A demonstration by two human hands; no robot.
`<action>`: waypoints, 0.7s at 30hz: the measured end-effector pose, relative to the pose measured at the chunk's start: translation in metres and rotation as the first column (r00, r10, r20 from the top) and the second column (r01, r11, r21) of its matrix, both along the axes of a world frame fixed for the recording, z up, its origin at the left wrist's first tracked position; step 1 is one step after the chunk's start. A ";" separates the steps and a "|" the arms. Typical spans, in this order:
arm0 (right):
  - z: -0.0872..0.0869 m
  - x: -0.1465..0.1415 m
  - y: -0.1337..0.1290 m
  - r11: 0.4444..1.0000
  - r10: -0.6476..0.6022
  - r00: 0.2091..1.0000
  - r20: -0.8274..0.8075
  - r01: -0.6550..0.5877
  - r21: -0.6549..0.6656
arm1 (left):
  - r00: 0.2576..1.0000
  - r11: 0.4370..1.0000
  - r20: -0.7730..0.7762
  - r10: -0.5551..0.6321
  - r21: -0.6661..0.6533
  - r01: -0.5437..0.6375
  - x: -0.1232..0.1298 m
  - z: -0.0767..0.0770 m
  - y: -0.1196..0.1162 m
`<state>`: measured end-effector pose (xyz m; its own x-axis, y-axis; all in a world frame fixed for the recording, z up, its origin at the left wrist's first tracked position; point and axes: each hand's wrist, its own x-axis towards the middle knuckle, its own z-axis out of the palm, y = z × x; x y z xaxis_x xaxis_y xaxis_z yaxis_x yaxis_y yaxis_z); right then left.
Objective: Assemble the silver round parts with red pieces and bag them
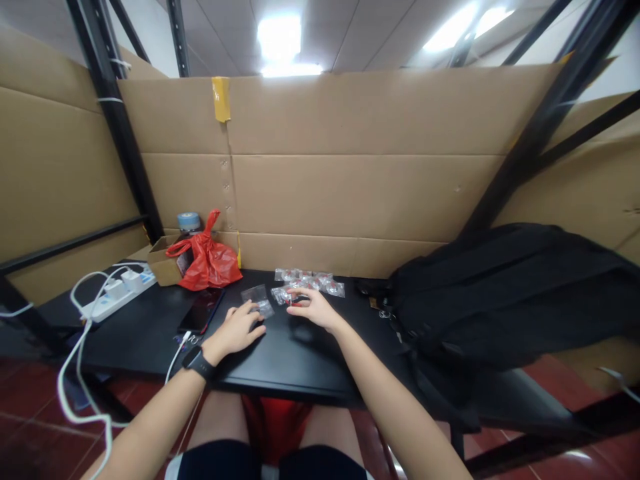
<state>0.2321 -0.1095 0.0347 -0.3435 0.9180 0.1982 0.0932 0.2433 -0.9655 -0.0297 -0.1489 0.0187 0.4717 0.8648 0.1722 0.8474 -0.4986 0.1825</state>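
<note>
My left hand (237,331), with a dark watch (199,362) on its wrist, lies low over the black table with its fingers spread. Its fingertips touch clear plastic bags (258,297). To the right, my right hand (316,309) is curled, thumb and fingers around a small red and black object (301,302) whose kind I cannot make out. Just beyond that hand lie several small clear packets (331,285) with reddish bits inside, in a loose cluster. Part of the cluster is hidden behind the fingers.
Left on the table (305,363) are a phone (201,311), a white power strip (120,293) with cables, a red plastic bag (210,260), a small cardboard box (165,261) and a blue-capped bottle (189,222). A black backpack (500,293) fills the right. Cardboard walls (345,193) enclose the table.
</note>
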 end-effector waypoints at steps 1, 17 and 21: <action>0.000 -0.002 -0.007 1.000 0.004 1.000 -0.005 -0.004 0.000 | 0.999 0.999 0.009 -0.032 -0.026 0.032 0.001 -0.001 -0.011; -0.037 -0.016 -0.066 0.866 -0.456 0.828 0.327 0.328 0.377 | 0.988 0.987 0.008 -0.153 0.042 0.153 0.014 -0.010 -0.045; -0.037 -0.014 -0.067 0.864 -0.479 0.754 0.450 0.315 0.393 | 0.974 0.974 0.019 -0.225 0.041 0.224 0.003 -0.010 -0.049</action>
